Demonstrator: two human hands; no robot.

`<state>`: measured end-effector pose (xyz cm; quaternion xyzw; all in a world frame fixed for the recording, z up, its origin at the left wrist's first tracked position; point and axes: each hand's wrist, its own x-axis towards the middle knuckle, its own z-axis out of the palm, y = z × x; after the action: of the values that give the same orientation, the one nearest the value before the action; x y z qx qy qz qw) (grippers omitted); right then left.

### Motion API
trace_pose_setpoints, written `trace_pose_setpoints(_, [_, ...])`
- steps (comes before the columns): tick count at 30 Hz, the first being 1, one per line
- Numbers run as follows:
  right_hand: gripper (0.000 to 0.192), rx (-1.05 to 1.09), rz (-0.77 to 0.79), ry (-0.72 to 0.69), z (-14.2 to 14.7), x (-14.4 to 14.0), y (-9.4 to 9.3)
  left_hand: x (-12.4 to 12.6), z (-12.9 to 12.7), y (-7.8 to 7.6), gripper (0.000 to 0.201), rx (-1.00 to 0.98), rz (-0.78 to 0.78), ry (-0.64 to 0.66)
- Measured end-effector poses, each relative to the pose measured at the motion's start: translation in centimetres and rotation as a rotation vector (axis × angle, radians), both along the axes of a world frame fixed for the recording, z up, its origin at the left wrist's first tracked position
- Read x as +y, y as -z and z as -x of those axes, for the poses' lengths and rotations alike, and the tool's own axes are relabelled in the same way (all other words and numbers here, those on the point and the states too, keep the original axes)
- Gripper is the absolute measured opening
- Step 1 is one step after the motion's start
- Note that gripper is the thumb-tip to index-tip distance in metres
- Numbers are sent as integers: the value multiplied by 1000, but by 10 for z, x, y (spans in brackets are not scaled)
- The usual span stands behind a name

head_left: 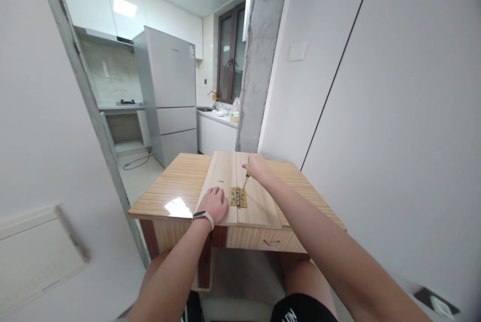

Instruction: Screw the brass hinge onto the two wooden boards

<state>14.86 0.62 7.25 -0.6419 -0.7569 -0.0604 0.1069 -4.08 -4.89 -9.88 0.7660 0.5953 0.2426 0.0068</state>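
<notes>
Two pale wooden boards lie side by side on the desk, the left board (221,166) and the right board (259,214), with a narrow seam between them. A brass hinge (238,197) spans that seam near the front. My right hand (257,167) is closed around the handle of a screwdriver (247,177), whose shaft slants down to the hinge's upper right corner. Whether its tip sits in a screw is too small to tell. Flat on the left board, beside the hinge, rests my left hand (215,203), fingers stretched out. A small dark piece (221,181) lies above it.
The wood-grain desk (165,181) has a drawer with a handle (271,243) at the front. White walls stand close on both sides. Beyond the doorway are a grey fridge (173,71), a sink counter (218,126) and a blue cable (136,163) on the floor.
</notes>
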Motion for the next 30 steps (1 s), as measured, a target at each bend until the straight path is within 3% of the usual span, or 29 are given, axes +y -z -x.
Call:
trace_pose_setpoints(6, [41,14,17,48,1,-2,2,-1,0,-1,35,-4,19,6])
trace_pose_setpoints(14, [35,-178,-38,-65,2,-11,6,0,0,-1,37,2,10,7])
trace_pose_setpoints(18, [33,-221,-79,-79,0,-10,10,-1,-1,-3,37,5,23,3])
trace_pose_setpoints(23, [28,-251,-71,-191,-1,-5,11,-2,0,-3,38,5,16,-5])
trace_pose_setpoints(26, [24,-211,-36,-232,-1,-1,11,-1,0,-1,38,5,8,0])
trace_pose_setpoints(30, [26,-57,-12,-143,-1,5,9,0,0,0,38,4,13,1])
